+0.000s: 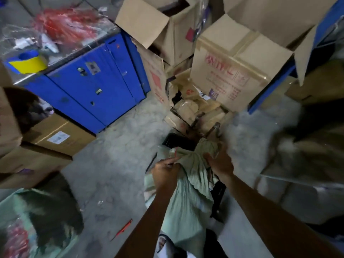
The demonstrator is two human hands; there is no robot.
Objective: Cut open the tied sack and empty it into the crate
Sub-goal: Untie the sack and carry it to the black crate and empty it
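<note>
Both hands are on the neck of the pale green sack: the left hand grips the bunched cloth on its side and seems to pinch something small and reddish there (a cutter or the tie, too blurred to tell), while the right hand clutches the gathered cloth on the other side. The sack stands on the floor directly under the hands, its body running back toward the person. Just beyond the fingertips sits a dark crate, with another dark edge showing under the right forearm. I judge the task to be at the opening stage: the mouth looks gathered, nothing has visibly spilled, and the tipping into the crate is still to do. Behind the left arm a red pen-like tool lies on the floor.
</note>
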